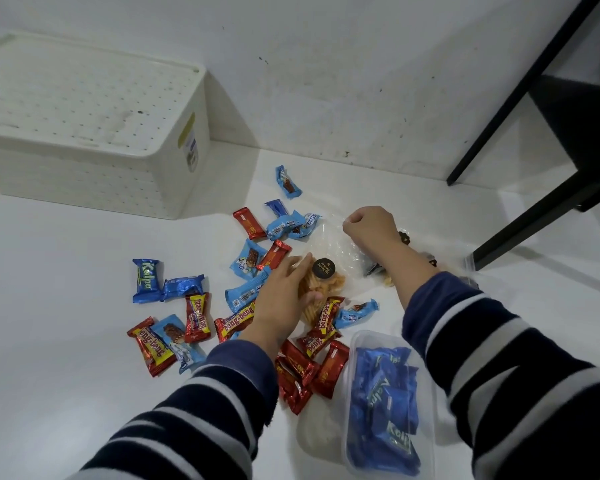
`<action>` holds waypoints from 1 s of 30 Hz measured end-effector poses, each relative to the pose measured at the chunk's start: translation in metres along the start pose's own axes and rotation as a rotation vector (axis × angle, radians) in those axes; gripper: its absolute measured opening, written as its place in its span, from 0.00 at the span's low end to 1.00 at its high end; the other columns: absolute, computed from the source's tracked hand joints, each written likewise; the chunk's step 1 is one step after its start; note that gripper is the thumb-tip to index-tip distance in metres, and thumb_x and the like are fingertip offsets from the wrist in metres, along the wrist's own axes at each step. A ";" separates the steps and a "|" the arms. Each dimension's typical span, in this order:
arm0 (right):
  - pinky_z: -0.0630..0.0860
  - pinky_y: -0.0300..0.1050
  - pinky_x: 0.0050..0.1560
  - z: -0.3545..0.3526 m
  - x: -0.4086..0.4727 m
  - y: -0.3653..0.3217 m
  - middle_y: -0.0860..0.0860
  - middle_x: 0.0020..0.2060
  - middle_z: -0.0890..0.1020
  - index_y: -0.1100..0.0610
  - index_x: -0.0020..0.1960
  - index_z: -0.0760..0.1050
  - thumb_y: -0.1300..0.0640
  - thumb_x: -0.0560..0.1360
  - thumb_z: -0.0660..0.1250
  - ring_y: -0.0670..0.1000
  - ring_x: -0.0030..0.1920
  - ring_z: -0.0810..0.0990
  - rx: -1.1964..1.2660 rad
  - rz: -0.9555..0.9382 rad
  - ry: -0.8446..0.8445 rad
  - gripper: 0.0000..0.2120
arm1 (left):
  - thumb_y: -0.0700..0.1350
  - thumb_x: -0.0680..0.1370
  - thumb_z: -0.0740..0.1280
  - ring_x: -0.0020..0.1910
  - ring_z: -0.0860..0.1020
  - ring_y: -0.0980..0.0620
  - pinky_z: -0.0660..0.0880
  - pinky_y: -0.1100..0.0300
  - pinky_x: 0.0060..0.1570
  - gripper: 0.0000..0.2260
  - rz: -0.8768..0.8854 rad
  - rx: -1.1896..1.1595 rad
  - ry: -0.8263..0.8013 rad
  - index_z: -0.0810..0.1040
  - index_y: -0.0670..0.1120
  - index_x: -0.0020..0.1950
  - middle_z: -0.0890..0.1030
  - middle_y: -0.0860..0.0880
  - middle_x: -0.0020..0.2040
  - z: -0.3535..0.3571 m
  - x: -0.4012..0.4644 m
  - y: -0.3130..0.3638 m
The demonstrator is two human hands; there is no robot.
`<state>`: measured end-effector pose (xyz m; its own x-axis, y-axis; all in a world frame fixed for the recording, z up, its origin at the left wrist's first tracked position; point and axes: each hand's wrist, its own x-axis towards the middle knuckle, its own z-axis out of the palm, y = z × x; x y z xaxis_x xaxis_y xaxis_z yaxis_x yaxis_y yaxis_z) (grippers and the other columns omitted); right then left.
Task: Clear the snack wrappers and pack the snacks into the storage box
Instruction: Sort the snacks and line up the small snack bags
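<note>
Snacks [243,306] in red and blue wrappers lie scattered mid-floor, well apart from the lidded storage box [84,126] by the wall. Left hand [284,299] rests flat-fingered on a clear crisps bag [321,271]; right hand [369,226] pinches its top. Gathering seems underway; next, the box needs opening.

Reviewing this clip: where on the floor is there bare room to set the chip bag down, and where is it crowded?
Bare floor lies left of the Kalpa bar, in front of the white box, and near the left sleeve. More lies between the wall and the right hand. It is crowded around the left hand on the chip bag, down to the clear tub.
</note>
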<state>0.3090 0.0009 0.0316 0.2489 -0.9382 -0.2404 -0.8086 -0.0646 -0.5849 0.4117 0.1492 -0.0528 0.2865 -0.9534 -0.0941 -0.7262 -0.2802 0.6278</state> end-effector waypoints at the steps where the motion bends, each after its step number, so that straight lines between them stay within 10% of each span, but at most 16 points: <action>1: 0.77 0.47 0.52 0.001 0.000 0.000 0.53 0.51 0.82 0.54 0.42 0.75 0.59 0.73 0.64 0.55 0.53 0.79 -0.003 0.004 0.006 0.02 | 0.55 0.76 0.67 0.72 0.62 0.50 0.67 0.53 0.69 0.33 -0.001 0.001 -0.003 0.55 0.55 0.77 0.60 0.53 0.75 0.000 0.000 0.000; 6: 0.75 0.46 0.48 0.004 0.003 -0.006 0.49 0.39 0.77 0.50 0.33 0.70 0.56 0.72 0.65 0.55 0.46 0.77 -0.006 0.008 -0.023 0.10 | 0.55 0.76 0.67 0.73 0.61 0.50 0.66 0.53 0.70 0.33 0.000 0.005 -0.009 0.55 0.55 0.77 0.60 0.53 0.75 0.000 0.000 0.000; 16: 0.73 0.58 0.61 0.008 0.001 -0.017 0.50 0.48 0.82 0.48 0.41 0.77 0.54 0.73 0.65 0.55 0.53 0.78 -0.009 0.005 0.002 0.03 | 0.56 0.75 0.66 0.73 0.61 0.50 0.66 0.53 0.69 0.33 -0.001 0.001 -0.012 0.55 0.56 0.77 0.59 0.53 0.75 -0.001 -0.002 0.000; 24: 0.71 0.43 0.41 0.012 0.002 -0.022 0.49 0.48 0.80 0.51 0.43 0.74 0.61 0.74 0.58 0.53 0.47 0.77 -0.066 -0.031 0.045 0.09 | 0.56 0.75 0.65 0.73 0.60 0.50 0.65 0.53 0.69 0.33 -0.012 0.014 -0.008 0.54 0.56 0.77 0.58 0.53 0.76 0.000 -0.003 0.000; 30: 0.74 0.44 0.50 0.003 0.003 -0.018 0.52 0.50 0.81 0.55 0.48 0.79 0.56 0.76 0.65 0.54 0.54 0.78 -0.052 -0.037 -0.056 0.05 | 0.57 0.75 0.66 0.73 0.62 0.50 0.68 0.50 0.69 0.34 -0.034 0.013 0.004 0.54 0.56 0.77 0.58 0.53 0.76 0.001 -0.003 -0.001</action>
<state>0.3253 0.0000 0.0392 0.3074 -0.9145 -0.2631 -0.8246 -0.1180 -0.5532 0.4106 0.1525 -0.0537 0.3135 -0.9430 -0.1119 -0.7242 -0.3136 0.6141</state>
